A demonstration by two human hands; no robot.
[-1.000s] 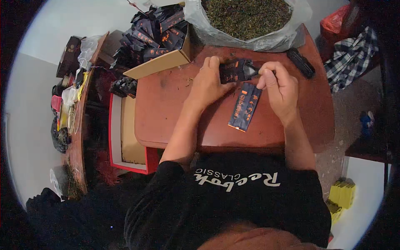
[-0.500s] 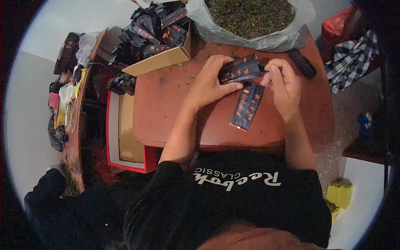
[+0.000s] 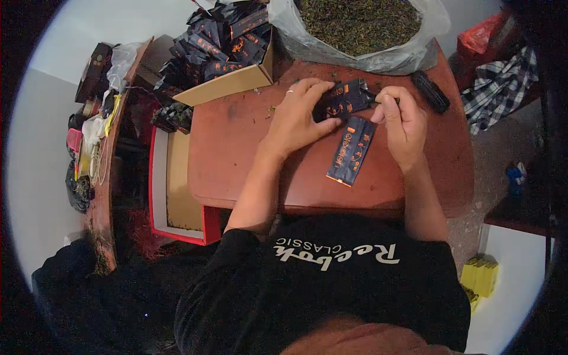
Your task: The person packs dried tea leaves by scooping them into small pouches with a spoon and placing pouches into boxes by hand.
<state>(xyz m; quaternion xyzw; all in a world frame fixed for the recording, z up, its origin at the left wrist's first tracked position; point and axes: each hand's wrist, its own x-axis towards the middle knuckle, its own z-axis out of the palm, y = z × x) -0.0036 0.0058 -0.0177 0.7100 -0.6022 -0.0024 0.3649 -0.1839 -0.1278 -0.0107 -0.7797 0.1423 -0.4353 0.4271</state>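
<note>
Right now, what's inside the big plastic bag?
The plastic bag holds loose, brownish-green leaf-like bits. Only their upper surface shows; anything deeper is covered, and the frame's top edge cuts off the far side.

At the far right, a checkered cloth lies near a red bag. Yellow packets sit near right, a red-edged box left.

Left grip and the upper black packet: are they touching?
Touching. The head view shows the left grip around one end of the upper black packet, thumb against its near edge.
</note>
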